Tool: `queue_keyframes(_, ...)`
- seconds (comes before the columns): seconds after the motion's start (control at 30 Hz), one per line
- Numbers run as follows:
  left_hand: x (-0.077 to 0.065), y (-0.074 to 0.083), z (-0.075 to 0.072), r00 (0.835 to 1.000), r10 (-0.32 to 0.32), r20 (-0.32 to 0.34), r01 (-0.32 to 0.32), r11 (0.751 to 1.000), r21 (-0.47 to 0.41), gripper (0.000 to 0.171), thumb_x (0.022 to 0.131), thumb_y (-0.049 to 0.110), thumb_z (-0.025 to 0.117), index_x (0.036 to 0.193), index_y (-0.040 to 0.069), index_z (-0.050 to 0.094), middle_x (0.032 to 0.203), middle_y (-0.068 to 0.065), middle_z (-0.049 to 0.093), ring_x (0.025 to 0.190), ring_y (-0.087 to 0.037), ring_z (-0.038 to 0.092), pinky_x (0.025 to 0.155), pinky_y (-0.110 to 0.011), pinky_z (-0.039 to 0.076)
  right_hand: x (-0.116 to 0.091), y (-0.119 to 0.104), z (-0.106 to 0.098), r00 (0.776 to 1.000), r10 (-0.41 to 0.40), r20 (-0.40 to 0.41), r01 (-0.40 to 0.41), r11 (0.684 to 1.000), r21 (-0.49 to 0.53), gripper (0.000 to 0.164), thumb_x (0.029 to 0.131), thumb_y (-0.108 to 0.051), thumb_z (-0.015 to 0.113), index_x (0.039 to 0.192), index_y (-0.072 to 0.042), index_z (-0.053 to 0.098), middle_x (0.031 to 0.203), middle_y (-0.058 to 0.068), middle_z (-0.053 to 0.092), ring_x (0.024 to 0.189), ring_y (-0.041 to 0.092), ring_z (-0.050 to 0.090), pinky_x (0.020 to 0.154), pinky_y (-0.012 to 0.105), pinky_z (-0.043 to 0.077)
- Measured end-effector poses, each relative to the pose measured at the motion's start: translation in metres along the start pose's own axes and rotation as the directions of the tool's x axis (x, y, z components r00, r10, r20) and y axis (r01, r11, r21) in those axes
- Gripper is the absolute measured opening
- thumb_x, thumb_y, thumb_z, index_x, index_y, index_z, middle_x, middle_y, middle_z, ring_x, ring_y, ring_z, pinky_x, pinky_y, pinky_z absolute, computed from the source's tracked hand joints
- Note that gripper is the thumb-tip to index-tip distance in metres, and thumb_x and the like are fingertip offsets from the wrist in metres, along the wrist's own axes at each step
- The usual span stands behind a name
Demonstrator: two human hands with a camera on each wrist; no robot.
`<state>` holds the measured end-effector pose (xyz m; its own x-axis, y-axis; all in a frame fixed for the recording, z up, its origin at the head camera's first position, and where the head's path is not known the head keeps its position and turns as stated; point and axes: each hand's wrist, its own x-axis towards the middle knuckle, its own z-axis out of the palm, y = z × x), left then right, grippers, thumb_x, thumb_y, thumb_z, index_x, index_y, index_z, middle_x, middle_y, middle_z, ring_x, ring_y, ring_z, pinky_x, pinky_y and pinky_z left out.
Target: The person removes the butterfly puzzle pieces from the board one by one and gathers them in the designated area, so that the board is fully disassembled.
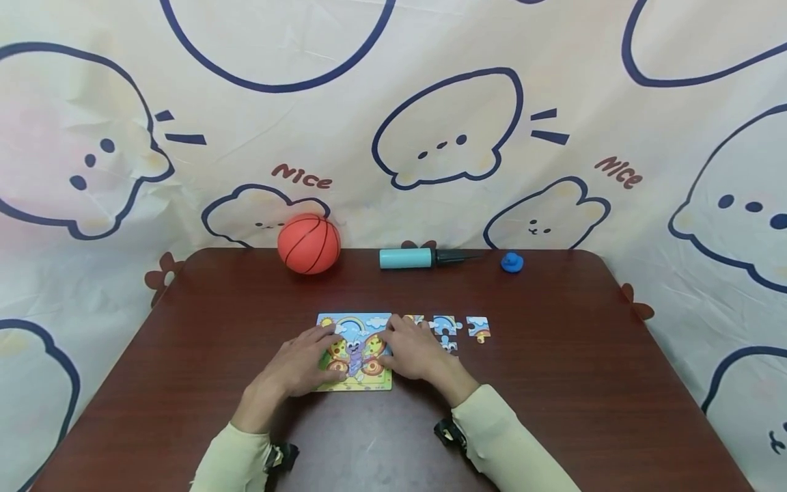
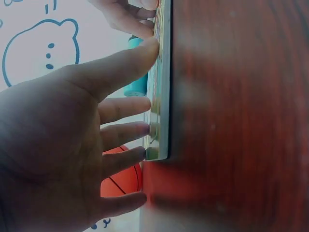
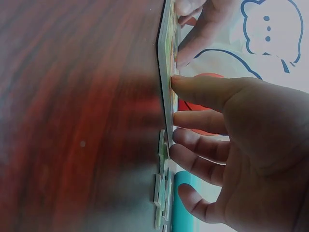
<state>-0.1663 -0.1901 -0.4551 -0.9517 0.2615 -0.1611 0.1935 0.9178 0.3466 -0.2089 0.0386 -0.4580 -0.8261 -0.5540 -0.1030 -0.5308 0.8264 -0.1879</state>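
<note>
A rectangular jigsaw puzzle (image 1: pixel 354 357) with a butterfly, rainbow and sun lies flat on the table (image 1: pixel 369 444). My left hand (image 1: pixel 298 362) rests on its left side, thumb and fingers spread and mostly straight. From the right, my right hand (image 1: pixel 415 348) touches the puzzle's other side with its fingertips. In the left wrist view, the thumb and several fingers meet the puzzle's face along its edge. Right beside my right hand lie loose puzzle pieces (image 1: pixel 444 325), partly hidden behind it. Another loose piece (image 1: pixel 478 328) sits a little farther right.
Along the table's far edge stand a small red basketball (image 1: pixel 309 244), a teal hand pump (image 1: pixel 406 258) with a black nozzle, and a blue rubber duck (image 1: pixel 512 262). Behind them hangs a cloth (image 1: pixel 344 130) printed with cartoon bears.
</note>
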Motion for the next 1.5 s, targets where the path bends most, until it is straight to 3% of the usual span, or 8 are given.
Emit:
queue_keyframes(0.6, 0.0, 0.003, -0.001, 1.0, -0.011, 0.001, 0.011, 1.0, -0.013, 0.072, 0.073, 0.048, 0.079, 0.135, 0.019, 0.056, 0.151, -0.009, 0.041, 0.14, -0.035, 0.033, 0.104, -0.066, 0.036, 0.001, -0.001, -0.002, 0.999, 0.02, -0.027, -0.018, 0.999, 0.045, 0.048, 0.086, -0.044, 0.07, 0.126, -0.02, 0.06, 0.121, 0.001, 0.057, 0.107, 0.017, 0.055, 0.085, 0.043, 0.044)
queue_keyframes(0.8, -0.001, 0.003, -0.001, 1.0, -0.018, 0.003, 0.018, 0.999, -0.031, 0.071, 0.073, 0.047, 0.08, 0.135, 0.019, 0.057, 0.151, -0.01, 0.041, 0.14, -0.035, 0.033, 0.104, -0.066, 0.036, 0.004, 0.001, -0.001, 0.996, 0.013, -0.084, -0.002, 0.993, 0.119, 0.025, 0.09, -0.031, 0.067, 0.113, -0.021, 0.063, 0.102, -0.005, 0.064, 0.09, 0.013, 0.058, 0.076, 0.037, 0.044)
queue_keyframes(0.97, 0.0, 0.003, -0.002, 1.0, -0.026, 0.006, 0.026, 0.999, -0.037, 0.073, 0.073, 0.047, 0.08, 0.136, 0.019, 0.056, 0.152, -0.009, 0.04, 0.141, -0.034, 0.033, 0.104, -0.066, 0.035, 0.006, 0.003, -0.002, 0.993, -0.008, -0.114, 0.029, 0.982, 0.185, 0.016, 0.093, -0.024, 0.064, 0.109, -0.022, 0.062, 0.08, -0.01, 0.06, 0.073, 0.008, 0.053, 0.065, 0.028, 0.036)
queue_keyframes(1.27, 0.003, 0.004, -0.003, 1.0, -0.026, -0.005, 0.026, 0.999, -0.022, 0.074, 0.072, 0.049, 0.081, 0.136, 0.02, 0.057, 0.152, -0.008, 0.04, 0.141, -0.033, 0.033, 0.105, -0.065, 0.035, 0.002, 0.009, -0.005, 0.992, 0.019, -0.125, 0.01, 0.974, 0.226, 0.012, 0.097, -0.024, 0.057, 0.11, -0.023, 0.055, 0.078, -0.01, 0.056, 0.068, 0.007, 0.051, 0.068, 0.029, 0.036)
queue_keyframes(1.5, 0.001, 0.003, -0.001, 1.0, -0.019, -0.017, 0.018, 0.999, -0.034, 0.073, 0.072, 0.047, 0.081, 0.134, 0.019, 0.057, 0.151, -0.009, 0.041, 0.14, -0.034, 0.034, 0.104, -0.066, 0.035, -0.007, 0.02, -0.01, 0.984, 0.002, -0.178, 0.045, 0.964, 0.262, 0.013, 0.097, -0.023, 0.057, 0.11, -0.021, 0.058, 0.075, -0.011, 0.054, 0.062, 0.007, 0.048, 0.06, 0.025, 0.037)
